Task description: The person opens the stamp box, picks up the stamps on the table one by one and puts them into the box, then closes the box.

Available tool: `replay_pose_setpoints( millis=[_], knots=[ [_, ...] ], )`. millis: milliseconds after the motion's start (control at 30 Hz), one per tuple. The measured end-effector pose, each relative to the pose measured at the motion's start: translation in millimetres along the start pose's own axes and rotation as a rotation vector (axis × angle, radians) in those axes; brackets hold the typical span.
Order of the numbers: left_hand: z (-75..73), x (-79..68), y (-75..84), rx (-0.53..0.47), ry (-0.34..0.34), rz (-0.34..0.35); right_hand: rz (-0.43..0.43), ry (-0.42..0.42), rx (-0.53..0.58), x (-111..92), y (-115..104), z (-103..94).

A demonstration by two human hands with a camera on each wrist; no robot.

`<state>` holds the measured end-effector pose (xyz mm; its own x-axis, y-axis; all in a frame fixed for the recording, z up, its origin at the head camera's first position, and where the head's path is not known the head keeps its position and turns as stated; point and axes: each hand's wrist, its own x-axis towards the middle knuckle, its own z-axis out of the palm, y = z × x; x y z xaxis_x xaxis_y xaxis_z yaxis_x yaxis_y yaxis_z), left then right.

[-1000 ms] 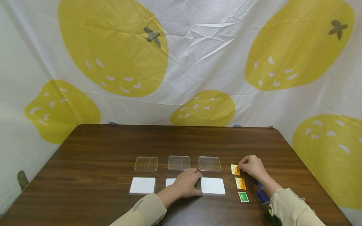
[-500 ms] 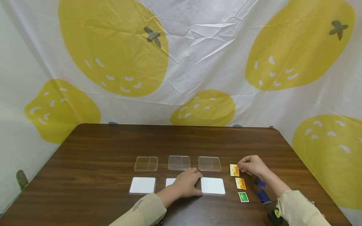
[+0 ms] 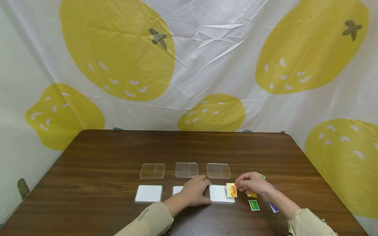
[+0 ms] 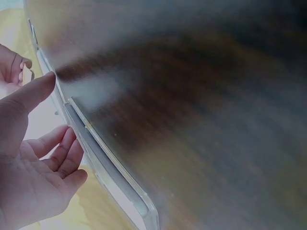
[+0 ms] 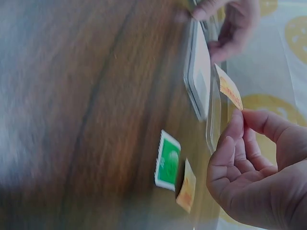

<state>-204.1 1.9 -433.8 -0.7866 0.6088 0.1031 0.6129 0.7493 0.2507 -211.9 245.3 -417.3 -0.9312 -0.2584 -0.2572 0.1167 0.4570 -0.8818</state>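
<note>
In the head view my right hand point(image 3: 254, 182) pinches an orange-and-yellow stamp point(image 3: 231, 190) by its edge, between thumb and fingertips. The stamp hangs over the right end of a white-topped clear plastic case point(image 3: 218, 194); the right wrist view shows the stamp point(image 5: 229, 87) tilted and apart from the case. My left hand point(image 3: 195, 191) holds that case at its left end, thumb at the near corner and fingertips at the far one. A green stamp point(image 3: 254, 205) lies on the table, with another orange stamp point(image 3: 252, 195) partly hidden behind my right hand.
Left of my hands lies a white-topped case point(image 3: 149, 193), and a middle one point(image 3: 178, 189) is partly covered by my left arm. Clear lids point(image 3: 152, 171) line up behind them. Blue pieces point(image 3: 274, 207) lie under my right forearm on the brown table point(image 3: 97, 183).
My right hand has lifted the farthest orange stamp off the table and carried it left and nearer, over the right-hand case. A green corner now shows behind that hand. My left hand stays put.
</note>
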Motion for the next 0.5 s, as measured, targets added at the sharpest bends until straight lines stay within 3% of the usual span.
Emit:
replay_pose_setpoints(
  millis=[267, 500],
  knots=[
    [-0.2, 0.3, 0.6, 0.004, -0.001, 0.0, -0.002, 0.077, -0.074, 1.2, 3.7, 18.4],
    [0.3, 0.3, 0.6, 0.005, -0.004, -0.005, -0.124, 0.159, -0.163, 3.6, 7.2, 26.0]
  ],
)
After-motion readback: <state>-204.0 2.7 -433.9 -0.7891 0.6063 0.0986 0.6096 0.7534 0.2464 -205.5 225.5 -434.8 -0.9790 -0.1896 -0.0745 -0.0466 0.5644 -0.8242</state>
